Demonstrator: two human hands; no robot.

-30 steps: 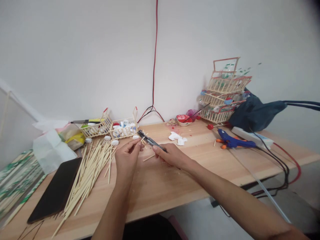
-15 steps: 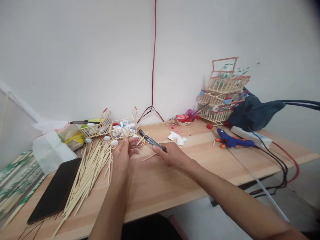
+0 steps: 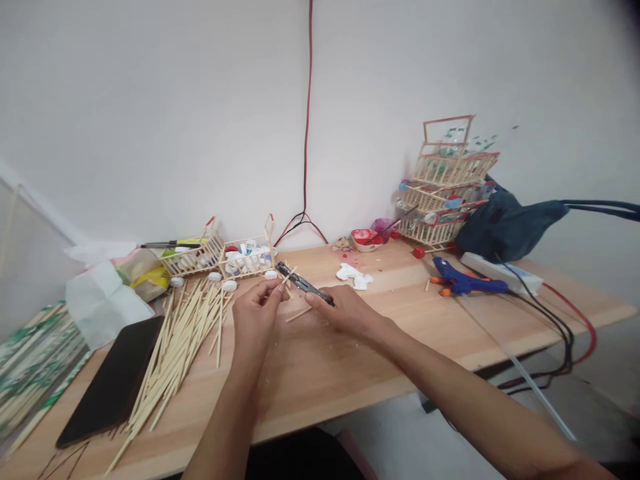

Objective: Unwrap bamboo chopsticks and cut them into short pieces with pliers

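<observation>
My right hand (image 3: 345,311) grips the handles of dark cutting pliers (image 3: 301,283), whose jaws point up and left. My left hand (image 3: 256,311) pinches a short wooden stick (image 3: 285,279) and holds its end at the pliers' jaws. Both hands hover just above the wooden table (image 3: 320,373) near its middle. A cut stick piece (image 3: 299,315) lies on the table between the hands. A loose heap of long wooden sticks (image 3: 175,347) lies to the left of my left hand.
A black phone (image 3: 113,380) lies far left. Small stick baskets (image 3: 220,253) with bottle caps stand by the wall. A stacked stick rack (image 3: 447,190), blue glue gun (image 3: 465,283), power strip (image 3: 500,270), dark bag (image 3: 505,223), red dish (image 3: 366,239) and crumpled tissue (image 3: 355,275) sit to the right.
My left hand opened and drew away from the pliers half a second ago, then came back and now pinches a stick at the jaws again. My right hand hardly moved.
</observation>
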